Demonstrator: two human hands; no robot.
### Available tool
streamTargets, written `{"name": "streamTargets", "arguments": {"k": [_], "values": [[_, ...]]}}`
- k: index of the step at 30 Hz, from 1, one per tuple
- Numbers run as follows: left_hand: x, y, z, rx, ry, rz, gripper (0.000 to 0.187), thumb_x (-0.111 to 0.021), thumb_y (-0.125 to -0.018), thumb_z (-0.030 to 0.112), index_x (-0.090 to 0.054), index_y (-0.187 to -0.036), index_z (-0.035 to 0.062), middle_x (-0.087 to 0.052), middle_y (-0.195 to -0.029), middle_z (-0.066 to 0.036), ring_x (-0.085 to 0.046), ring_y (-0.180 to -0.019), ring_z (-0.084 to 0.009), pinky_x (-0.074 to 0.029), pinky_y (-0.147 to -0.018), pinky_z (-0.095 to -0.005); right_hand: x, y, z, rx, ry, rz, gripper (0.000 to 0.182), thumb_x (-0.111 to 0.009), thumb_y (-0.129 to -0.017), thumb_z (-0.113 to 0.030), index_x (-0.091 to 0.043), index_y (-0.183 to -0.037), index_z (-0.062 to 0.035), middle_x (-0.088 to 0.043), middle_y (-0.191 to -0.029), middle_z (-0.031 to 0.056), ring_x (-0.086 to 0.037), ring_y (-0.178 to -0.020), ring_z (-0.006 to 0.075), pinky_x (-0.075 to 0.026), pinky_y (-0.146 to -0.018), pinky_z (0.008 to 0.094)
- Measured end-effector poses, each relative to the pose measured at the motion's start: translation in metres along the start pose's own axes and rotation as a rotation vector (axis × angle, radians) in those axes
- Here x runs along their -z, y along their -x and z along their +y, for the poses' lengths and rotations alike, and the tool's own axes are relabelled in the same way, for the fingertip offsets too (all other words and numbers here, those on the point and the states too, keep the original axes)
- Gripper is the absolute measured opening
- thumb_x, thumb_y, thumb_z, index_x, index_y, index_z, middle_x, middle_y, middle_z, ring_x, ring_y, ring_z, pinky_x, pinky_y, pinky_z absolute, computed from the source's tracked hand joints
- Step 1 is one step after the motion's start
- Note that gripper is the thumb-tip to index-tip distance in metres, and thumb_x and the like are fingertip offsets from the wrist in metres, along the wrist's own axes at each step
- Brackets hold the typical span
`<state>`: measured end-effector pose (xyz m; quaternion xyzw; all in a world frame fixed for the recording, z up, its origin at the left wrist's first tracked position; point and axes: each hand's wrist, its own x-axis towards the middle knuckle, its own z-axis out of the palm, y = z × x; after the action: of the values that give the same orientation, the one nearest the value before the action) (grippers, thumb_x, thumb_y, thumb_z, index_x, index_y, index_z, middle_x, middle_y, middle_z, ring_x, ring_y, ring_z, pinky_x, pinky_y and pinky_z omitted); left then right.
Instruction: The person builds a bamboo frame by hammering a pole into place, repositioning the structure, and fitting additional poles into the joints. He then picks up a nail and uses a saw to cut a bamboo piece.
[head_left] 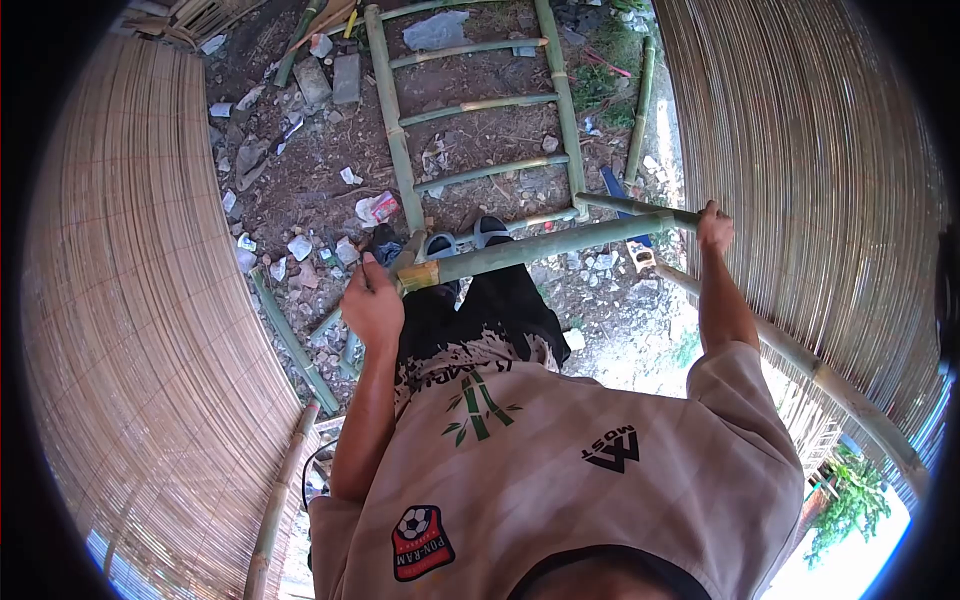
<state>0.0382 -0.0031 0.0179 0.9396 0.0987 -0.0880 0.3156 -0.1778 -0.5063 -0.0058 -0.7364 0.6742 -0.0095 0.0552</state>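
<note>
A green bamboo frame (395,120), built like a ladder with several rungs, stretches away from my feet. At its near end a thick bamboo crosspiece (560,249) spans in front of my legs. My right hand (714,230) is closed around the bamboo at the right end, where a thinner pole (635,207) meets the crosspiece. By the crosspiece's cut left end is my left hand (372,303), its fingers closed around the bamboo there; the grip is partly hidden. My sandalled feet (490,232) are behind the crosspiece.
Woven slat walls rise on the left (130,250) and right (800,150). A blue-bladed handsaw (641,250) lies right of the frame. Loose bamboo pieces (295,340), concrete blocks (346,79), stones and litter cover the dirt. A bamboo rail (840,390) runs along the right wall.
</note>
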Motion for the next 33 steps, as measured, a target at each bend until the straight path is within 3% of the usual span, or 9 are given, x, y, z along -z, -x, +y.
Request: {"name": "streamTargets", "arguments": {"k": [12, 18, 20, 22, 26, 28, 30, 32, 33], "values": [[-0.006, -0.005, -0.005, -0.027, -0.025, 0.028, 0.042, -0.05, -0.096, 0.036, -0.071, -0.084, 0.0017, -0.065, -0.07, -0.022, -0.064, -0.069, -0.0423, -0.048, -0.063, -0.0493, -0.006, -0.004, 0.008, 0.052, 0.008, -0.011, 0.058, -0.039, -0.087, -0.046, -0.071, -0.103, -0.0003, -0.065, -0.106, 0.0296, -0.061, -0.103, 0.0457, -0.045, -0.095, 0.0492], [-0.005, -0.003, 0.004, 0.026, -0.042, 0.007, 0.038, -0.05, -0.095, 0.036, -0.072, -0.086, 0.0067, -0.066, -0.071, -0.022, -0.065, -0.069, -0.0432, -0.049, -0.063, -0.0501, -0.022, -0.027, 0.026, 0.059, 0.052, -0.016, 0.061, -0.039, -0.092, -0.053, -0.073, -0.102, -0.003, -0.068, -0.103, 0.0257, -0.064, -0.102, 0.0424, -0.046, -0.093, 0.0483], [-0.007, 0.0, 0.003, -0.036, -0.014, 0.091, 0.037, -0.05, -0.094, 0.035, -0.071, -0.085, 0.0068, -0.066, -0.072, -0.023, -0.065, -0.07, -0.0437, -0.051, -0.064, -0.0508, -0.036, -0.051, 0.044, 0.125, 0.084, -0.068, 0.059, -0.039, -0.09, -0.052, -0.074, -0.1, -0.0063, -0.069, -0.104, 0.0217, -0.065, -0.1, 0.0404, -0.047, -0.091, 0.0491], [0.0, 0.0, 0.013, 0.105, -0.016, 0.016, 0.036, -0.051, -0.092, 0.035, -0.07, -0.082, 0.0056, -0.066, -0.074, -0.023, -0.065, -0.072, -0.0442, -0.052, -0.067, -0.0537, -0.024, -0.044, 0.03, 0.08, 0.105, -0.103, 0.061, -0.038, -0.087, -0.056, -0.075, -0.102, -0.0102, -0.069, -0.107, 0.0203, -0.063, -0.102, 0.0404, -0.047, -0.091, 0.0493], [-0.009, 0.0, 0.005, 0.114, 0.034, 0.064, 0.037, -0.051, -0.092, 0.034, -0.067, -0.077, 0.0037, -0.067, -0.075, -0.023, -0.066, -0.071, -0.0439, -0.053, -0.067, -0.0534, -0.034, -0.058, 0.033, 0.053, 0.058, -0.055, 0.066, -0.041, -0.084, -0.054, -0.071, -0.104, 0.0002, -0.067, -0.104, 0.0271, -0.064, -0.096, 0.043, -0.048, -0.089, 0.0515], [-0.007, 0.001, 0.008, 0.149, 0.052, 0.074, 0.037, -0.052, -0.093, 0.034, -0.067, -0.078, 0.0043, -0.066, -0.075, -0.023, -0.065, -0.072, -0.0442, -0.052, -0.067, -0.0537, -0.042, -0.075, 0.039, 0.002, 0.061, -0.092, 0.066, -0.04, -0.085, -0.054, -0.071, -0.105, 0.0011, -0.067, -0.106, 0.0259, -0.064, -0.098, 0.0424, -0.048, -0.09, 0.05], [-0.007, 0.002, 0.011, 0.161, 0.069, 0.068, 0.036, -0.052, -0.092, 0.034, -0.067, -0.078, 0.0045, -0.066, -0.074, -0.022, -0.065, -0.071, -0.0433, -0.052, -0.065, -0.053, -0.046, -0.082, 0.048, 0.132, 0.139, -0.12, 0.067, -0.039, -0.087, -0.053, -0.07, -0.107, 0.0032, -0.066, -0.109, 0.0261, -0.064, -0.101, 0.0414, -0.048, -0.092, 0.0484], [-0.016, 0.002, 0.005, 0.132, 0.067, 0.133, 0.035, -0.053, -0.092, 0.032, -0.066, -0.076, 0.0042, -0.067, -0.073, -0.021, -0.066, -0.067, -0.0421, -0.054, -0.063, -0.0521, 0.002, -0.024, 0.002, 0.034, 0.093, -0.211, 0.065, -0.038, -0.089, -0.052, -0.065, -0.117, -0.0001, -0.062, -0.121, 0.0255, -0.063, -0.105, 0.0414, -0.049, -0.094, 0.0493], [-0.013, 0.003, 0.007, 0.144, 0.076, 0.132, 0.034, -0.053, -0.092, 0.031, -0.065, -0.076, 0.0043, -0.066, -0.073, -0.021, -0.066, -0.066, -0.0422, -0.054, -0.062, -0.0524, -0.012, -0.041, 0.012, 0.003, 0.073, -0.205, 0.065, -0.038, -0.089, -0.052, -0.067, -0.114, 0.0007, -0.063, -0.117, 0.0263, -0.064, -0.101, 0.0425, -0.049, -0.092, 0.0502]]}}
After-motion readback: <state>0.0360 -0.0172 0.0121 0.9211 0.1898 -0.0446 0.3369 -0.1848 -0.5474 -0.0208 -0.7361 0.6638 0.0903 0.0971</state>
